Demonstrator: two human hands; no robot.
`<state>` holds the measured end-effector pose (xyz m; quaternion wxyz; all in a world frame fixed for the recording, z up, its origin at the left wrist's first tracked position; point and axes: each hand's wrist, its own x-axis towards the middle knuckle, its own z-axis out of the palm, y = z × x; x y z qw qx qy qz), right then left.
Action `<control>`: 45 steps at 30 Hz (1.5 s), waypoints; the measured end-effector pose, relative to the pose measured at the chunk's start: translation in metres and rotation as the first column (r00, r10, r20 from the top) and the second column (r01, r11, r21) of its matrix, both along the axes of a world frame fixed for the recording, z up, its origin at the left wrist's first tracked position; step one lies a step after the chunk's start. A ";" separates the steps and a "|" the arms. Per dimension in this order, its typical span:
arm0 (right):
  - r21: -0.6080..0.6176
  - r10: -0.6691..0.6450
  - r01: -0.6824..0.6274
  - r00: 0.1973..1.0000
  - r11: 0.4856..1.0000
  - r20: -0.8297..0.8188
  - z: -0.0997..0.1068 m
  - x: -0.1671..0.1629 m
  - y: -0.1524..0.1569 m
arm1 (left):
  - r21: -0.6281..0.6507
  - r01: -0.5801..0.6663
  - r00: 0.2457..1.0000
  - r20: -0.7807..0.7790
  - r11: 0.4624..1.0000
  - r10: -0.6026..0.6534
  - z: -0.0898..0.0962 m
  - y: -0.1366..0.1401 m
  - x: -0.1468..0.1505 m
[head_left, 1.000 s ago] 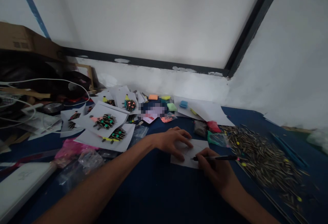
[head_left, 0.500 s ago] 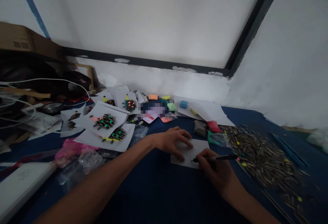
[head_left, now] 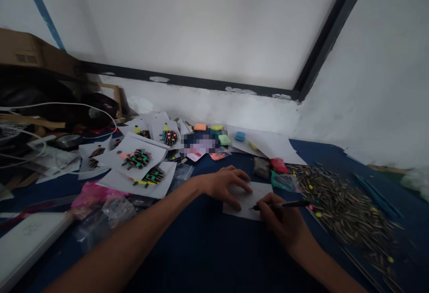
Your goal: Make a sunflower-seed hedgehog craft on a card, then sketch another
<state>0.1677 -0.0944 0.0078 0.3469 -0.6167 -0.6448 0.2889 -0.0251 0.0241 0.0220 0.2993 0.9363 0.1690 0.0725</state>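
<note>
A small sheet of white paper [head_left: 241, 213] lies on the dark blue tabletop with faint lines on it. My left hand [head_left: 225, 186] rests on its left part, fingers spread and pressing it down. Between the fingers of my right hand [head_left: 281, 219] is a black pen [head_left: 291, 204], its tip at the paper's lower right area. Just beyond the paper sit a grey packet [head_left: 262, 168], a red packet [head_left: 279, 165] and a green-edged clear bag [head_left: 284, 181].
Sunflower seeds [head_left: 345, 212] lie heaped at the right, near blue tweezers [head_left: 378, 197]. Paper sheets with seed-covered figures [head_left: 137, 158] overlap at the left. A pink plastic bag [head_left: 95, 197] and a white box [head_left: 33, 244] are nearer. Coloured clay blocks [head_left: 200, 127] line the back.
Almost nothing differs. The pen has tilted very slightly in my right hand, while my left hand stays in place on the paper.
</note>
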 end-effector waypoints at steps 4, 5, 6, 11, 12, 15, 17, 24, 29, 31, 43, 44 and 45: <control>-0.009 -0.003 0.004 1.000 1.000 0.012 -0.001 0.001 0.000 | -0.003 -0.006 1.000 -0.015 1.000 0.006 0.001 -0.001 0.000; -0.013 -0.003 0.003 1.000 1.000 0.016 -0.001 0.001 0.000 | -0.008 -0.003 1.000 -0.018 1.000 0.003 0.001 0.000 0.000; -0.016 -0.001 0.002 1.000 1.000 0.020 -0.002 0.001 0.000 | -0.013 0.000 1.000 -0.020 1.000 0.000 0.001 0.000 -0.001; -0.005 0.001 0.000 0.999 1.000 0.034 0.000 0.000 0.000 | -0.014 0.006 1.000 0.000 1.000 -0.006 -0.001 0.001 -0.001; 0.001 -0.001 0.001 0.999 1.000 0.033 0.000 0.000 0.000 | -0.011 0.006 1.000 -0.001 1.000 -0.006 -0.001 0.001 -0.001; 0.014 -0.006 0.006 1.000 1.000 0.012 0.001 -0.001 0.000 | -0.008 0.002 1.000 -0.003 1.000 -0.002 -0.001 0.001 -0.001; 0.019 -0.005 0.005 1.000 1.000 -0.004 0.001 0.000 0.000 | -0.008 0.000 1.000 -0.005 1.000 0.000 -0.001 0.001 0.000; -0.004 0.001 -0.002 1.000 1.000 -0.025 -0.001 0.002 0.002 | 0.010 -0.010 1.000 -0.009 1.000 0.010 -0.001 0.000 0.000; -0.011 0.003 -0.003 1.000 1.000 -0.023 0.003 0.001 0.001 | -0.006 0.001 1.000 -0.007 1.000 -0.001 0.000 0.000 -0.001; -0.013 -0.003 0.003 1.000 1.000 -0.024 0.003 0.000 0.001 | -0.010 0.000 1.000 -0.002 1.000 0.000 0.000 0.000 -0.001; 0.005 -0.109 0.109 0.993 0.994 0.041 0.009 0.007 -0.002 | -0.005 -0.009 1.000 -0.006 1.000 0.009 0.002 -0.001 0.000; 0.007 -0.109 0.109 0.993 0.994 0.043 0.010 0.008 -0.003 | -0.010 -0.010 1.000 -0.006 1.000 0.010 0.002 -0.002 -0.001; 0.010 -0.106 0.106 0.993 0.994 0.043 0.011 0.010 -0.004 | -0.014 -0.012 1.000 -0.006 1.000 0.012 0.003 -0.002 -0.001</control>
